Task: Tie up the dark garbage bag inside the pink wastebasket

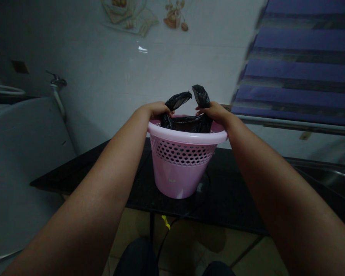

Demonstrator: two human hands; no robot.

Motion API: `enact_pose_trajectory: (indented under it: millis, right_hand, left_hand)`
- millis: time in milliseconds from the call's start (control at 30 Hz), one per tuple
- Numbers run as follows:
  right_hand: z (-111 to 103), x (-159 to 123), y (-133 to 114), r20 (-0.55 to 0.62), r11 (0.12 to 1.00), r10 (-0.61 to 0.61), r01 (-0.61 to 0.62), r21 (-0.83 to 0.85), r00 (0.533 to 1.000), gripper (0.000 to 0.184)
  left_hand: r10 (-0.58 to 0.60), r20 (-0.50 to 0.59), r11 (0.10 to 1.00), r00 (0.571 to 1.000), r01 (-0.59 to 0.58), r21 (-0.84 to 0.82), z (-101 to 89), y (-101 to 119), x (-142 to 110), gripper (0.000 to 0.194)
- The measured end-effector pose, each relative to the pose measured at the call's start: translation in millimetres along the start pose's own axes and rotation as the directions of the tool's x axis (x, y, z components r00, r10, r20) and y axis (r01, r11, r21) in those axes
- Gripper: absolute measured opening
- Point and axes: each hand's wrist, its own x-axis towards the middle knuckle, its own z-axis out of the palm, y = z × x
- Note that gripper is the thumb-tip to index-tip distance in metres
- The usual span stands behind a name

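Note:
A pink plastic basket [175, 176] with a band of holes below its rim stands upright on a dark countertop. Inside it sits a black plastic bag [186, 124], whose two handle ends stick up above the rim. My left hand [160, 109] is closed around the left handle of the bag, over the basket's left rim. On the other side, my right hand [214, 111] grips the right handle, fingers curled toward the middle. The bag's lower part is hidden by the basket wall.
The dark countertop [230, 191] runs to a metal sink [330, 178] at the right. A white appliance [25, 165] stands at the left, near a wall tap [57, 80]. A purple striped blind [299, 65] hangs at upper right. A cable with a yellow tag [166, 222] hangs in front.

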Motion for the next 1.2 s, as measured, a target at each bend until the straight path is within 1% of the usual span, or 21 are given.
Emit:
enact_pose_trajectory:
  millis: [133, 200, 367, 500, 933, 1200]
  right_hand:
    - [0.0, -2.3, -1.7, -0.041, 0.997, -0.006, 0.003, -0.076, 0.999, 0.023]
    - [-0.1, -2.1, -0.9, -0.040, 0.993, -0.020, 0.015, -0.116, 0.999, 0.023]
    - [-0.5, -2.6, -0.7, -0.026, 0.988, -0.019, 0.015, -0.154, 0.999, 0.025]
    - [-1.5, -6.9, -6.1, 0.006, 0.977, 0.014, -0.012, -0.215, 1.000, 0.024]
    - [-0.6, -9.9, -11.0, 0.038, 0.969, 0.077, -0.066, -0.237, 0.996, 0.019]
    - [-1.1, -8.4, -10.4, 0.069, 0.964, 0.062, -0.042, -0.263, 0.996, 0.020]
  left_hand:
    - [-0.035, -0.001, 0.999, 0.999, 0.035, -0.040, 1.5, 0.7, -2.6, 0.028]
    - [-0.044, 0.000, 0.997, 0.999, 0.044, -0.058, 1.8, 0.6, -3.0, 0.031]
    - [-0.077, -0.007, 0.995, 0.997, 0.076, -0.057, 1.6, 0.8, -2.7, 0.028]
    - [-0.081, -0.028, 0.996, 0.996, 0.080, -0.038, 2.5, 2.9, -4.4, 0.026]
    - [-0.073, -0.006, 0.995, 0.997, 0.072, -0.074, 1.9, 2.0, -3.8, 0.024]
    - [-0.078, -0.008, 0.993, 0.997, 0.077, -0.087, 5.5, 7.2, -10.6, 0.027]
